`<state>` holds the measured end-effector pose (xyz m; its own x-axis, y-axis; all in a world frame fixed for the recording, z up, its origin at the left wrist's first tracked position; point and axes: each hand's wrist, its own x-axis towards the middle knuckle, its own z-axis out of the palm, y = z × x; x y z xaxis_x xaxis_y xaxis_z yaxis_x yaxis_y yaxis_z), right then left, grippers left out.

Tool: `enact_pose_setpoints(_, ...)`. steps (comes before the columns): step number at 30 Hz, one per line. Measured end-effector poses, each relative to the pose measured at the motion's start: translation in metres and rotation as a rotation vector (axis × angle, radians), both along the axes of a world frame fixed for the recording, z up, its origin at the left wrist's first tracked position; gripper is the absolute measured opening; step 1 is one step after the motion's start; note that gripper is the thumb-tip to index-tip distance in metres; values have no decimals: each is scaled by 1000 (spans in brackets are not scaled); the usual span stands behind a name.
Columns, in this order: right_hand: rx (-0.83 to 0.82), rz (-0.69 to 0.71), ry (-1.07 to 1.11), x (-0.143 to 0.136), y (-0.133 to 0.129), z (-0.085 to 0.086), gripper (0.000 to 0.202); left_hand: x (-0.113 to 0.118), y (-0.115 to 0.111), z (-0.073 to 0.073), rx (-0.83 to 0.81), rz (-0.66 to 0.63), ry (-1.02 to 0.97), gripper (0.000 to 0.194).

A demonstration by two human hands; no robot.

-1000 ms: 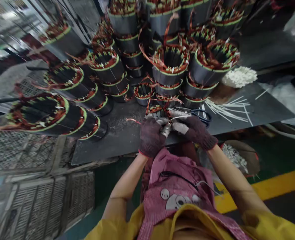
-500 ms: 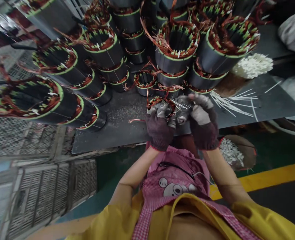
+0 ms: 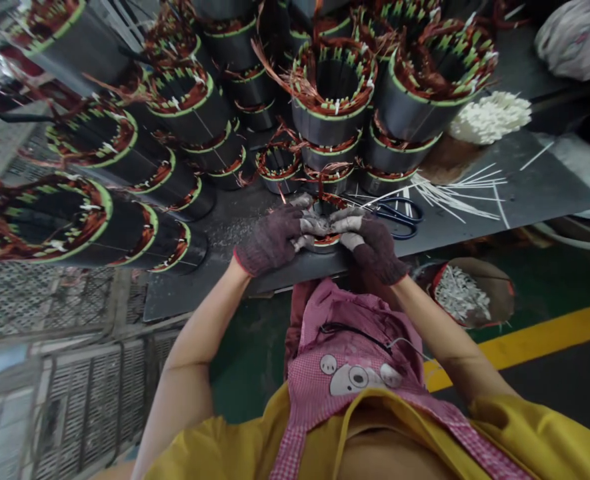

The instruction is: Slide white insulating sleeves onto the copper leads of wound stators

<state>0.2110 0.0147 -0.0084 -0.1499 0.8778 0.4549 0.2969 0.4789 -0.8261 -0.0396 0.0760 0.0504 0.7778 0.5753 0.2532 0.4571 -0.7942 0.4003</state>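
My gloved left hand (image 3: 278, 233) has its bare-looking grey fingertips bent over the left side and middle of a small stator (image 3: 329, 248) with copper windings, near the table's front edge. From the right, my gloved right hand (image 3: 371, 241) curls its fingers over the same stator, thumb by the near rim. The fingertips of both hands almost meet above its opening and hide most of it; anything fine pinched between them cannot be made out. Just right of my right hand lie scissors (image 3: 409, 217) with dark blue handles.
Stacked stators (image 3: 335, 127) with green-edged rims line the back and left of the dark table (image 3: 175, 290). White strips (image 3: 467, 193) lie fanned out at the right, by a container (image 3: 447, 160) of white pieces. A bag (image 3: 495, 290) with white scraps sits below the edge.
My right hand has moved left onto the stator, and the scissors now show on the table beside it. My left hand has shifted left, its elbow swung outward.
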Motion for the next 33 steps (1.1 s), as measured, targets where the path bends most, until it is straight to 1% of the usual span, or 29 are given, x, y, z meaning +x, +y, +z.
enact_pose_setpoints(1,13,6,10,0,-1,1,22,-2,3,4,-54,-49,-1,26)
enact_pose_setpoints(2,26,10,21,0,-3,1,22,-3,1,5,-73,-75,-12,29)
enact_pose_setpoints(4,53,-31,45,7,-3,2,19,-3,-8,-1,0,-44,-74,27)
enact_pose_setpoints(5,72,-101,70,14,0,2,17,-1,-15,-8,78,-27,-112,26)
enact_pose_setpoints(6,94,-210,107,25,4,1,16,2,-21,-17,171,-5,-165,26)
enact_pose_setpoints(7,117,-349,154,39,10,0,15,6,-27,-26,269,52,-214,30)
enact_pose_setpoints(9,146,-666,256,76,25,-2,16,17,-35,-43,438,157,-288,33)
enact_pose_setpoints(10,153,-815,297,97,34,-2,19,23,-38,-49,499,203,-316,33)
enact_pose_setpoints(12,154,-1051,320,134,52,-1,24,35,-42,-55,561,268,-348,32)
enact_pose_setpoints(13,148,-1130,301,149,60,1,26,40,-43,-55,568,291,-351,33)
enact_pose_setpoints(14,141,-1179,263,160,67,3,29,44,-44,-54,563,311,-345,35)
enact_pose_setpoints(16,123,-1208,161,172,78,5,32,48,-45,-50,534,335,-320,37)
enact_pose_setpoints(18,121,-1185,91,176,84,5,30,49,-48,-46,513,351,-314,37)
enact_pose_setpoints(19,128,-1171,98,176,85,4,29,49,-50,-45,508,363,-320,35)
enact_pose_setpoints(21,139,-1146,225,177,86,1,29,49,-54,-46,498,379,-334,31)
enact_pose_setpoints(23,131,-1119,444,178,86,-1,31,49,-57,-49,485,391,-333,28)
enact_pose_setpoints(25,108,-1073,645,179,86,1,34,50,-59,-54,474,395,-329,28)
enact_pose_setpoints(27,76,-1008,775,181,85,7,36,51,-58,-58,478,391,-348,28)
enact_pose_setpoints(30,17,-909,842,184,82,17,35,53,-56,-59,507,400,-385,29)
enact_pose_setpoints(31,7,-893,840,186,81,20,34,53,-55,-58,518,398,-385,31)
enact_pose_setpoints(33,55,-904,780,187,76,26,29,51,-55,-55,519,373,-367,36)
